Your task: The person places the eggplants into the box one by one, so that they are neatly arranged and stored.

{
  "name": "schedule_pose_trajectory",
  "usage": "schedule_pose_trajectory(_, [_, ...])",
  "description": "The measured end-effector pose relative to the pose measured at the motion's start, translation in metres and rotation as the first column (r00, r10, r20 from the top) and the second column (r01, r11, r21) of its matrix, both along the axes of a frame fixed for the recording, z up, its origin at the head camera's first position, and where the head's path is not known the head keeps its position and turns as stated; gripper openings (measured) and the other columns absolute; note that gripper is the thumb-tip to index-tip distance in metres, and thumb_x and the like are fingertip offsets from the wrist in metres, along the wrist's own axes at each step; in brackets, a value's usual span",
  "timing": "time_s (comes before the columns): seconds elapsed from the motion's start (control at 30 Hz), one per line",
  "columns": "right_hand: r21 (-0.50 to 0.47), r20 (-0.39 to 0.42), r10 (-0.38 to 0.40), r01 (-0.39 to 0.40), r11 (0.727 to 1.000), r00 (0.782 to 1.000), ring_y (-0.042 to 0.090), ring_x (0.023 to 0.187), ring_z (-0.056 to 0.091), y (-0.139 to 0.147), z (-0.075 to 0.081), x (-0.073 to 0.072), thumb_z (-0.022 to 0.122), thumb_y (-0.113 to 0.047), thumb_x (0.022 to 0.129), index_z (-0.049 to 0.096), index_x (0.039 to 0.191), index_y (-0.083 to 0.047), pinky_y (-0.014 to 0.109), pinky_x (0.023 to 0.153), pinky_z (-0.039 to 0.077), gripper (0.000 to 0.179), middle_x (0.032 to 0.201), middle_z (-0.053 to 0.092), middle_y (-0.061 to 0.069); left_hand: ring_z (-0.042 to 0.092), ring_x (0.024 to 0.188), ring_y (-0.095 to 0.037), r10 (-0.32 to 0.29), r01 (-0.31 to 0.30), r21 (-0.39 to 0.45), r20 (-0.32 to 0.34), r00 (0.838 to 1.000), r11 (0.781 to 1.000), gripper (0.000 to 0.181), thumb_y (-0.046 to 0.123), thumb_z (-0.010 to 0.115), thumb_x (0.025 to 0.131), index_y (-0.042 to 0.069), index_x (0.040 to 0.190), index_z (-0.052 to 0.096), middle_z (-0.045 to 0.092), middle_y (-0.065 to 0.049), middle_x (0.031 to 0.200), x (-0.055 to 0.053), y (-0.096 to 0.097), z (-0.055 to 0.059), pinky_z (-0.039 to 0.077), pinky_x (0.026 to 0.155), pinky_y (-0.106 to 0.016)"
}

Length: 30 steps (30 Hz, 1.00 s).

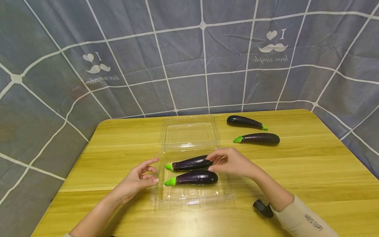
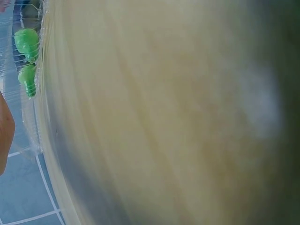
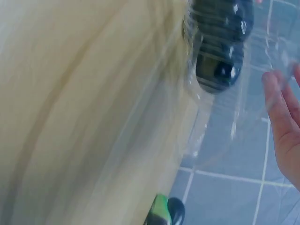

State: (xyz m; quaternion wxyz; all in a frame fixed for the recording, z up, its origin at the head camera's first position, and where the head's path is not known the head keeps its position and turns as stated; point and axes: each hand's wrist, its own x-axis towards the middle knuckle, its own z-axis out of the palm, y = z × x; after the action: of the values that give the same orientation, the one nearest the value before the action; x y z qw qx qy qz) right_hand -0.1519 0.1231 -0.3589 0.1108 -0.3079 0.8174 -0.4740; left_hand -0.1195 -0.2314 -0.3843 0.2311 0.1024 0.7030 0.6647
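Note:
Two dark purple eggplants, the far one and the near one, lie side by side in a clear plastic clamshell box, green stems to the left. Its lid lies folded back behind it. At the box's left rim is my left hand, fingers loosely bent and holding nothing. My right hand hovers by the rounded ends of the eggplants, its fingertips hiding part of the far one. In the right wrist view, the fingers are apart from the boxed eggplants.
Two more eggplants lie on the wooden table at the back right: one with its stem to the right, another with its stem to the left. A grey checked curtain stands behind the table and at both sides.

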Motion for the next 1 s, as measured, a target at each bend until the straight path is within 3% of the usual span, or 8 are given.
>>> schedule_pose_trajectory(0.27, [-0.083,0.005,-0.060,0.060,0.995,0.998,0.015,0.087,0.061,0.020,0.007,-0.002,0.074,-0.015,0.080,0.065,0.108,0.001,0.030,0.076,0.054,0.033,0.103,0.064,0.018,0.053,0.081,-0.007,-0.005,0.005,0.004,0.000,1.000,1.000,0.077,0.003,0.066,0.084,0.001,0.146,0.020,0.041,-0.009,0.110,0.001,0.000,0.002,0.047,0.068,-0.017])
schedule_pose_trajectory(0.67, [-0.109,0.012,-0.203,0.203,0.973,0.979,0.015,0.089,0.062,0.060,0.008,-0.003,0.071,-0.013,0.083,0.064,0.109,-0.001,0.027,0.078,0.053,0.030,0.103,0.063,0.014,0.054,0.082,-0.007,-0.001,0.001,0.008,0.003,1.000,1.000,0.077,0.003,0.067,0.084,0.001,0.146,0.020,0.041,-0.008,0.109,0.001,0.001,0.002,0.048,0.068,-0.017])
schedule_pose_trajectory(1.0, [-0.054,0.006,-0.313,0.313,0.948,0.950,0.010,0.092,0.060,0.092,0.006,-0.004,0.068,-0.016,0.086,0.062,0.112,-0.002,0.024,0.080,0.051,0.030,0.104,0.063,0.009,0.053,0.080,-0.007,0.002,-0.002,-0.013,0.001,1.000,1.000,0.077,0.004,0.067,0.084,0.002,0.146,0.021,0.041,-0.008,0.109,0.001,0.002,0.003,0.044,0.063,-0.016])
